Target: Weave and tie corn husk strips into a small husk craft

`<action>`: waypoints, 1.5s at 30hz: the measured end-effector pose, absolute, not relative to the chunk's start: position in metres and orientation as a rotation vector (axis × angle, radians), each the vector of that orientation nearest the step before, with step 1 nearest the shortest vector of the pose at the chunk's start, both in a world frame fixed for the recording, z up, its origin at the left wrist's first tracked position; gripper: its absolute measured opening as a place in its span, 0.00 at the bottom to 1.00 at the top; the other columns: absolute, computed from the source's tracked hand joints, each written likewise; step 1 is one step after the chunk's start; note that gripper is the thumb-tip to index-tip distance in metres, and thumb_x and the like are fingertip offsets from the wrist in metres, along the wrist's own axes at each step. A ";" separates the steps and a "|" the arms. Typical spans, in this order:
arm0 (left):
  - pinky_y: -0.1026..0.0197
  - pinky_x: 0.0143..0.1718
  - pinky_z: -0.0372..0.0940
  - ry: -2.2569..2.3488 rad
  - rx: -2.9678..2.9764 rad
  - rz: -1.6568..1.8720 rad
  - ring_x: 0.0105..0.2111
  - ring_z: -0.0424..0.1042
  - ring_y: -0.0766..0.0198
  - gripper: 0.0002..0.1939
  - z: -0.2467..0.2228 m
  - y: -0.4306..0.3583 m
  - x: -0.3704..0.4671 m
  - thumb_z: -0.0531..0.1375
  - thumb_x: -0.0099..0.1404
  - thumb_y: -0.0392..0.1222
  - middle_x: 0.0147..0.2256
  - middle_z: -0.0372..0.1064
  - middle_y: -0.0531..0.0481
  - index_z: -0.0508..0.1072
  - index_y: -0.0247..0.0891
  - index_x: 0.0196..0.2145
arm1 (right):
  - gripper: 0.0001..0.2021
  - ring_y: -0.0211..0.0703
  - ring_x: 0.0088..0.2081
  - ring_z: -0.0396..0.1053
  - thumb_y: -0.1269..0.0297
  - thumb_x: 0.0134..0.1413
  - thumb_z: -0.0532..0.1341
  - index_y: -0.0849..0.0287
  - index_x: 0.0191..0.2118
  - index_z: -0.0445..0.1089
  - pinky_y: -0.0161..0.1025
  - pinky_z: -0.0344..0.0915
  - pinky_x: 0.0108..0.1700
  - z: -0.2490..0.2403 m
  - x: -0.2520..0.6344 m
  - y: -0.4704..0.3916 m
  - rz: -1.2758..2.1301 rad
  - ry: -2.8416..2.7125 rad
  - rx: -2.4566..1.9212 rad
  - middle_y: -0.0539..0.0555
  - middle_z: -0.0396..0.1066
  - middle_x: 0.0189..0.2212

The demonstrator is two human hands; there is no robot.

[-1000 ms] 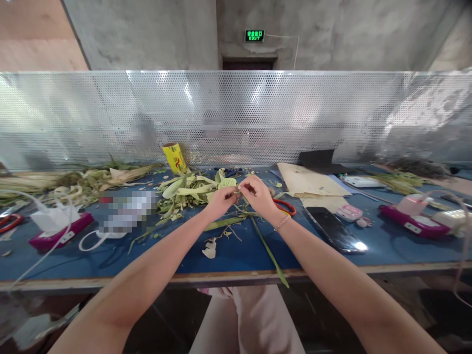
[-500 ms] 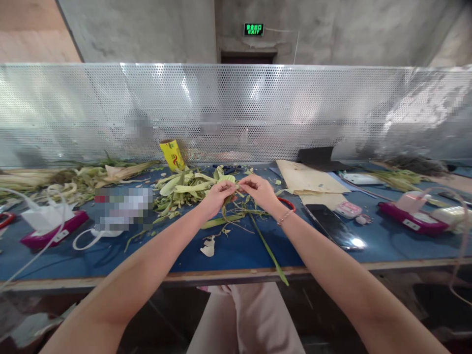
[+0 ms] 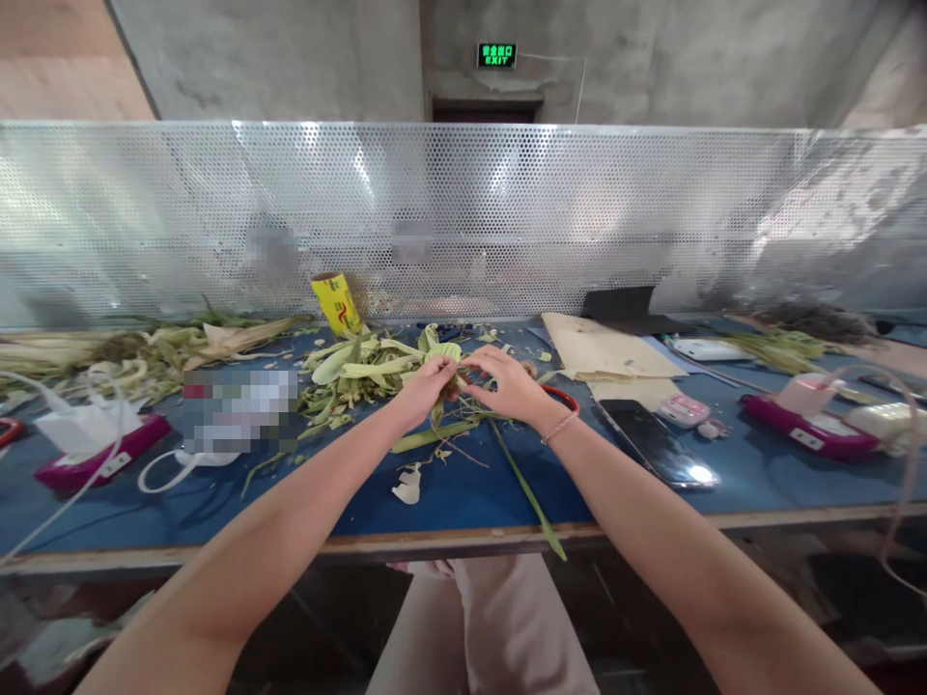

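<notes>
My left hand (image 3: 429, 388) is closed in a pinch on a small bundle of corn husk strips (image 3: 437, 413), partly hidden by the fingers. Just to its right, my right hand (image 3: 507, 384) curves toward the bundle, thumb apart from the fingers, with nothing plainly held between them. A heap of pale green corn husks (image 3: 362, 372) lies behind and left of my left hand. Thin strips and a long green leaf (image 3: 532, 497) spread below my hands, the leaf reaching over the table edge. A red-orange ring-shaped handle (image 3: 563, 396) shows beside my right wrist.
On the blue table (image 3: 463, 502) lie a phone (image 3: 656, 444), brown paper (image 3: 608, 349), and purple power strips (image 3: 811, 430) with cables at both sides. A yellow tube (image 3: 336, 303) leans near the perforated metal screen (image 3: 507, 212). More husks (image 3: 159, 357) lie far left.
My right hand's thumb and fingers have come apart from their pinch on the strip. My left hand keeps its pinch in nearly the same place.
</notes>
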State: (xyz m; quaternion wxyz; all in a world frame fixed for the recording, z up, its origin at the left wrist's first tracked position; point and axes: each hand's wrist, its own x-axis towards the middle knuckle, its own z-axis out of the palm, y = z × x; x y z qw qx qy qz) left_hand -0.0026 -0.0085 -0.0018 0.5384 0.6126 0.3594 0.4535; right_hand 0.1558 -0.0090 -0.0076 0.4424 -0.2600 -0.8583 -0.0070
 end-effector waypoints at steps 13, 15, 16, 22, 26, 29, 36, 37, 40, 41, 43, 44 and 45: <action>0.65 0.23 0.49 0.855 1.855 1.059 0.20 0.52 0.71 0.04 0.003 -0.014 -0.004 0.53 0.53 0.37 0.21 0.54 0.56 0.57 0.38 0.26 | 0.11 0.34 0.23 0.58 0.60 0.48 0.57 0.60 0.21 0.65 0.34 0.55 0.27 -0.006 0.144 -0.009 0.338 -1.830 -0.943 0.49 0.63 0.20; 0.64 0.22 0.48 0.934 2.059 1.079 0.20 0.50 0.71 0.06 0.003 -0.016 -0.006 0.54 0.53 0.39 0.20 0.51 0.57 0.58 0.38 0.26 | 0.13 0.32 0.20 0.56 0.56 0.45 0.58 0.60 0.21 0.65 0.33 0.52 0.23 -0.007 0.143 -0.007 0.528 -1.774 -0.993 0.47 0.61 0.17; 0.64 0.22 0.47 0.964 2.136 1.093 0.20 0.50 0.71 0.06 0.003 -0.016 -0.006 0.54 0.54 0.40 0.20 0.50 0.57 0.58 0.38 0.26 | 0.14 0.32 0.19 0.54 0.54 0.44 0.58 0.60 0.21 0.65 0.33 0.51 0.22 -0.007 0.143 -0.006 0.620 -1.747 -1.008 0.47 0.60 0.16; 0.64 0.26 0.52 1.012 2.288 1.139 0.24 0.55 0.68 0.04 0.001 -0.016 -0.007 0.51 0.58 0.41 0.23 0.56 0.54 0.60 0.38 0.28 | 0.17 0.29 0.18 0.54 0.51 0.34 0.63 0.61 0.18 0.62 0.32 0.53 0.21 -0.007 0.138 -0.009 1.198 -1.487 -0.932 0.46 0.58 0.15; 0.64 0.30 0.53 1.016 2.276 1.139 0.27 0.56 0.68 0.06 0.002 -0.016 -0.008 0.49 0.59 0.41 0.25 0.56 0.54 0.58 0.37 0.27 | 0.17 0.28 0.19 0.55 0.52 0.33 0.64 0.61 0.21 0.62 0.32 0.57 0.24 -0.005 0.134 -0.013 1.353 -1.348 -0.839 0.46 0.60 0.18; 0.64 0.29 0.52 1.010 2.197 1.128 0.25 0.54 0.69 0.07 0.001 -0.015 -0.009 0.48 0.60 0.42 0.24 0.55 0.55 0.57 0.38 0.26 | 0.15 0.30 0.23 0.60 0.55 0.34 0.64 0.60 0.26 0.64 0.32 0.61 0.29 -0.006 0.132 -0.012 1.336 -1.294 -0.749 0.47 0.64 0.21; 0.64 0.25 0.52 0.892 1.930 1.138 0.21 0.53 0.71 0.11 -0.001 -0.014 -0.008 0.47 0.61 0.47 0.23 0.57 0.55 0.54 0.38 0.26 | 0.07 0.34 0.27 0.64 0.62 0.41 0.58 0.59 0.29 0.65 0.36 0.64 0.34 -0.012 0.131 -0.006 1.098 -1.429 -0.749 0.48 0.66 0.23; 0.65 0.25 0.52 0.880 1.914 1.143 0.21 0.53 0.72 0.11 0.000 -0.014 -0.007 0.48 0.60 0.47 0.24 0.58 0.55 0.54 0.38 0.26 | 0.06 0.34 0.26 0.64 0.64 0.42 0.57 0.59 0.29 0.65 0.36 0.64 0.34 -0.013 0.131 -0.005 1.045 -1.465 -0.767 0.48 0.66 0.23; 0.65 0.24 0.51 0.853 1.924 1.132 0.21 0.53 0.72 0.09 -0.001 -0.012 -0.008 0.48 0.60 0.45 0.23 0.58 0.55 0.54 0.38 0.26 | 0.04 0.35 0.27 0.65 0.67 0.44 0.55 0.59 0.29 0.65 0.36 0.64 0.34 -0.015 0.133 -0.001 0.879 -1.570 -0.805 0.48 0.66 0.23; 0.65 0.24 0.51 0.839 1.935 1.126 0.21 0.53 0.72 0.09 -0.002 -0.011 -0.008 0.48 0.60 0.43 0.23 0.58 0.55 0.54 0.38 0.26 | 0.05 0.35 0.27 0.65 0.68 0.44 0.55 0.59 0.29 0.66 0.36 0.64 0.34 -0.014 0.134 0.000 0.824 -1.598 -0.813 0.48 0.67 0.24; 0.65 0.24 0.51 0.815 1.955 1.120 0.21 0.53 0.72 0.08 -0.003 -0.010 -0.009 0.48 0.60 0.41 0.23 0.58 0.56 0.54 0.38 0.25 | 0.05 0.36 0.28 0.66 0.69 0.44 0.54 0.59 0.29 0.67 0.37 0.64 0.36 -0.013 0.135 0.000 0.726 -1.643 -0.828 0.49 0.68 0.25; 0.65 0.24 0.51 0.813 1.959 1.120 0.21 0.53 0.72 0.08 -0.003 -0.010 -0.009 0.48 0.60 0.41 0.22 0.57 0.56 0.54 0.38 0.25 | 0.05 0.36 0.29 0.66 0.69 0.45 0.54 0.59 0.28 0.67 0.37 0.64 0.36 -0.012 0.136 0.000 0.690 -1.659 -0.837 0.50 0.68 0.26; 0.65 0.24 0.51 0.816 1.959 1.119 0.20 0.53 0.72 0.07 -0.003 -0.011 -0.008 0.48 0.59 0.40 0.22 0.57 0.56 0.54 0.38 0.24 | 0.06 0.36 0.29 0.66 0.69 0.45 0.54 0.59 0.28 0.68 0.38 0.64 0.36 -0.011 0.136 -0.001 0.667 -1.668 -0.846 0.50 0.69 0.26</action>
